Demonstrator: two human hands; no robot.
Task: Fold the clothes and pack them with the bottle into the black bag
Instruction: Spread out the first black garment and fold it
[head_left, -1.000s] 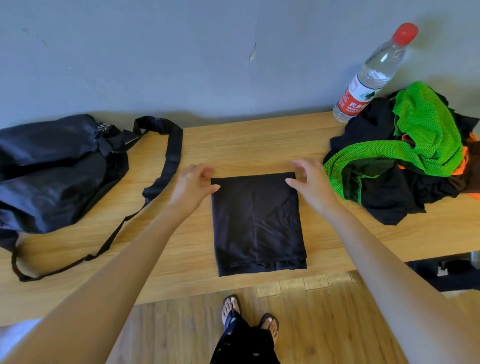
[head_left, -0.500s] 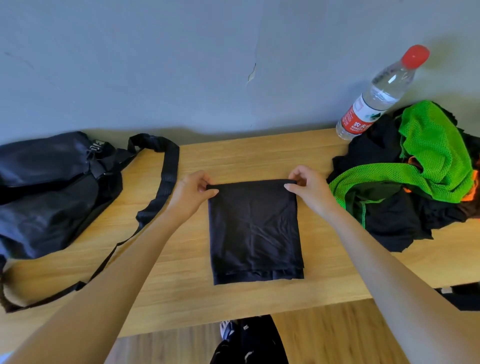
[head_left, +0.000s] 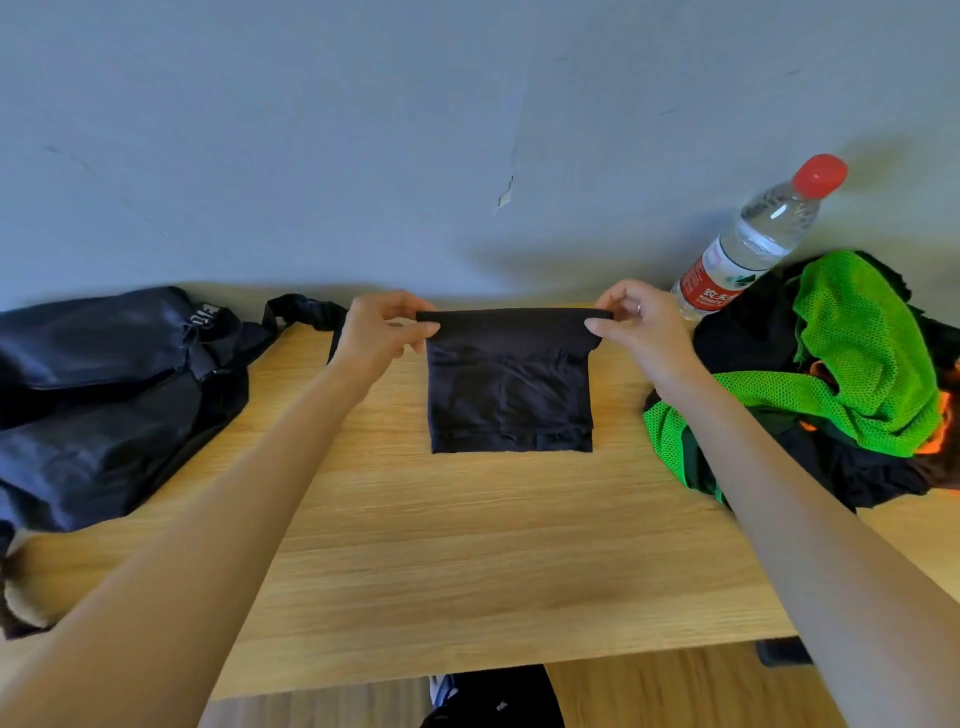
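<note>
From where I stand the job looks early on: one black garment (head_left: 511, 384) lies at the centre of the worktop (head_left: 467, 545), already folded down to a small rectangle, and both hands have its far edge lifted off the wood. The left hand (head_left: 382, 332) pinches the corner at ten o'clock of the cloth between thumb and fingers, and the right hand (head_left: 636, 325) pinches the corner at two o'clock the same way, so the raised edge runs taut between them while the near edge rests on the wood. I judge this to be one more fold toward the person. Much remains: at three o'clock a heap of unfolded clothes (head_left: 841, 374), bright green mesh over black with a bit of orange, waits untouched. The bottle (head_left: 753, 241), red-capped, leans by the wall at one o'clock, just behind that heap. The black bag (head_left: 109, 395) lies slumped at nine o'clock, well apart; whether anything is inside I cannot tell.
</note>
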